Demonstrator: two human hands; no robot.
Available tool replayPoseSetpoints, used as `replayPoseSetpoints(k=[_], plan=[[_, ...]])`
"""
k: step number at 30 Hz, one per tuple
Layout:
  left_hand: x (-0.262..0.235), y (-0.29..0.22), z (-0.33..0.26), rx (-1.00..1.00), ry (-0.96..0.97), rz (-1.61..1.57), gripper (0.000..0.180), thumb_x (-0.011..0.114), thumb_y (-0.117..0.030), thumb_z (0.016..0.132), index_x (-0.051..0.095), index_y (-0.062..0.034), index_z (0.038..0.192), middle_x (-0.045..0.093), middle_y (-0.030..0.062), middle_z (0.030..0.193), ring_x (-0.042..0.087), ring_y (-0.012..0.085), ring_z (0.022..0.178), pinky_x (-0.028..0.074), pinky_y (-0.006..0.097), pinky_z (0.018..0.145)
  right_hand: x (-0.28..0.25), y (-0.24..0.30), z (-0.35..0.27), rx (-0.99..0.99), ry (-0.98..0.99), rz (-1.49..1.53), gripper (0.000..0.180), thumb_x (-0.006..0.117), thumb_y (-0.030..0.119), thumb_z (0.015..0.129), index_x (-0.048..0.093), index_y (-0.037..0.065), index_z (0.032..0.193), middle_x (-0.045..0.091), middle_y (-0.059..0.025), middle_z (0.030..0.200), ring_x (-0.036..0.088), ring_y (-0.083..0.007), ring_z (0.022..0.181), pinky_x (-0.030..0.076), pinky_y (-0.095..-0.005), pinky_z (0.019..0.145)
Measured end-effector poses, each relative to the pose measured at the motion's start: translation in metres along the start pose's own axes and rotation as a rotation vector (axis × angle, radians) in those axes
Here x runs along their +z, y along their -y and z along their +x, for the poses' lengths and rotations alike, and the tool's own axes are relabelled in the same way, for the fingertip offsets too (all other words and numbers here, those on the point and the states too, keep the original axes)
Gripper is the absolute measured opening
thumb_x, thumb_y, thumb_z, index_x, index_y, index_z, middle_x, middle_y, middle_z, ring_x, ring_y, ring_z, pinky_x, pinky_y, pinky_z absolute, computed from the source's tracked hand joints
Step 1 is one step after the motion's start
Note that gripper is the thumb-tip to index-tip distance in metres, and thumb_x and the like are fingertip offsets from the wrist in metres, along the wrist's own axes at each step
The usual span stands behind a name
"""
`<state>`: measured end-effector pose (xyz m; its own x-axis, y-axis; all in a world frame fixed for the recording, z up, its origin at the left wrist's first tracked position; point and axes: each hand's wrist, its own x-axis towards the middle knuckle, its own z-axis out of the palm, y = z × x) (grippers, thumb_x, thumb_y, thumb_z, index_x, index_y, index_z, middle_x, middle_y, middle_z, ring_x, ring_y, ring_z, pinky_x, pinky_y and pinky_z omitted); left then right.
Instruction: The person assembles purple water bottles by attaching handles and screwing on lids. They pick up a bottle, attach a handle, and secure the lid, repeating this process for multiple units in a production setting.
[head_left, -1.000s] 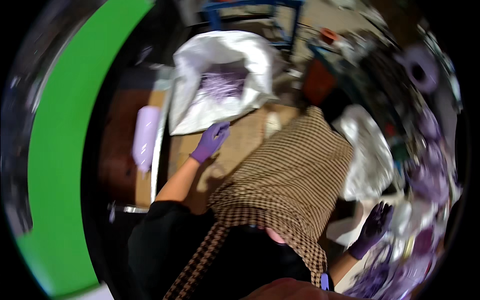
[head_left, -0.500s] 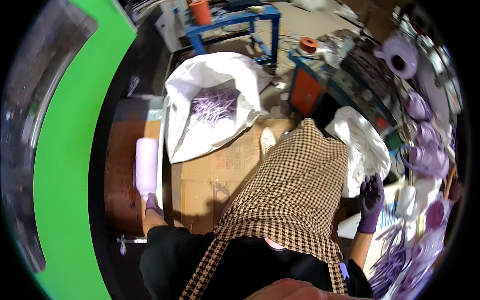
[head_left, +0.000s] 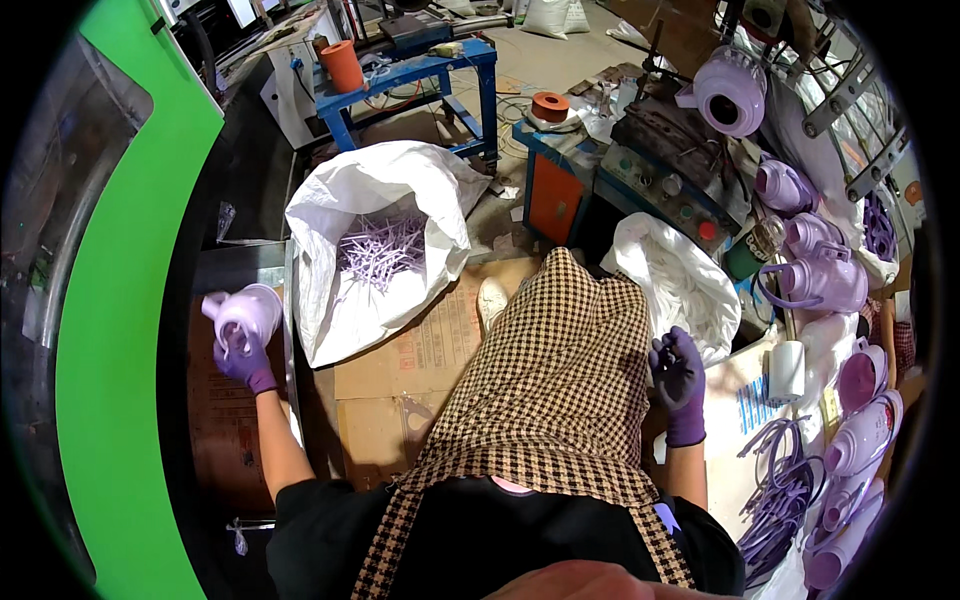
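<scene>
At the left, my left hand [head_left: 243, 362], in a purple glove, grips a lilac plastic jug shell [head_left: 257, 307] by its open end. The jug lies tilted over the brown-lined recess [head_left: 212, 420] beside the green machine panel [head_left: 105, 330], its spout toward the panel. My right hand [head_left: 680, 380], gloved in purple with a dark palm, is raised at the right with loosely bent fingers. Nothing shows in it. Nearest to it is a white sack [head_left: 700, 318] with pale contents. Between my left hand and my apron stands a larger white sack [head_left: 318, 235], holding lilac plastic strips [head_left: 382, 250].
Several lilac jugs [head_left: 835, 282] line the right side, above a bundle of purple strips [head_left: 780, 490] and a white roll [head_left: 787, 371]. A control box with a red button [head_left: 707, 230] stands ahead right. Farther off is a blue metal table [head_left: 420, 68] with an orange pot [head_left: 342, 66].
My left hand has moved forward and left, and the jug it holds has turned from upright in view to lying with its open end toward me. The view has shifted; my right fingers bend more.
</scene>
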<state>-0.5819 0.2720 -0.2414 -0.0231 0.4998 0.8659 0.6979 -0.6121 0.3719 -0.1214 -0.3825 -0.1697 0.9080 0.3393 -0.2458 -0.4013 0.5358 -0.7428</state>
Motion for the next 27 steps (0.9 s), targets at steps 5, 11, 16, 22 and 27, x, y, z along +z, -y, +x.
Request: replayPoseSetpoints(k=[5,11,16,22,27], plan=[[-0.059,-0.218,0.073,0.786,0.122,-0.024,0.038,0.082,-0.021,0.075,0.064,-0.0170,0.108,0.059,0.0168,0.128,0.061,0.0348,0.112,0.051,0.042,0.092,0.006,-0.027,-0.006,0.067,0.108,-0.006,0.032,0.068,0.021,0.093,0.059,0.002,0.117,0.058,-0.0057,0.102,0.061,-0.0226,0.095,0.050,-0.0320,0.083],[-0.056,-0.386,-0.001,0.277,0.582,-0.840,0.054,0.096,-0.019,0.057,0.060,-0.0130,0.097,0.053,0.0121,0.115,0.059,0.0291,0.107,0.051,0.045,0.094,0.084,-0.031,-0.025,-0.174,0.315,-0.633,0.017,0.055,0.009,0.095,0.064,-0.002,0.106,0.065,-0.0069,0.103,0.061,-0.0152,0.090,0.050,-0.0294,0.086],[-0.036,-0.441,-0.035,0.517,0.691,-0.935,0.046,0.093,-0.022,0.064,0.059,-0.0132,0.093,0.056,0.0176,0.129,0.055,0.0384,0.120,0.041,0.053,0.105,0.128,-0.043,-0.046,-0.652,0.506,-0.901,0.021,0.069,0.005,0.083,0.069,0.004,0.104,0.068,-0.0103,0.104,0.064,-0.0240,0.097,0.051,-0.0348,0.090],[-0.047,-0.464,-0.043,0.381,0.753,-0.916,0.064,0.090,-0.024,0.064,0.062,-0.0075,0.118,0.061,0.0139,0.126,0.057,0.0379,0.120,0.041,0.051,0.107,0.157,-0.058,-0.047,-1.100,0.773,-1.202,0.057,0.080,0.020,0.076,0.063,0.013,0.130,0.064,-0.0144,0.126,0.070,-0.0276,0.092,0.058,-0.0343,0.073],[-0.060,-0.473,-0.054,0.598,0.763,-0.854,0.067,0.081,-0.034,0.075,0.058,-0.0023,0.130,0.063,0.0161,0.124,0.058,0.0378,0.121,0.039,0.055,0.111,0.158,-0.085,-0.047,-0.897,0.628,-1.386,0.052,0.079,0.026,0.074,0.062,0.020,0.123,0.066,-0.0055,0.116,0.070,-0.0239,0.081,0.056,-0.0356,0.064]])
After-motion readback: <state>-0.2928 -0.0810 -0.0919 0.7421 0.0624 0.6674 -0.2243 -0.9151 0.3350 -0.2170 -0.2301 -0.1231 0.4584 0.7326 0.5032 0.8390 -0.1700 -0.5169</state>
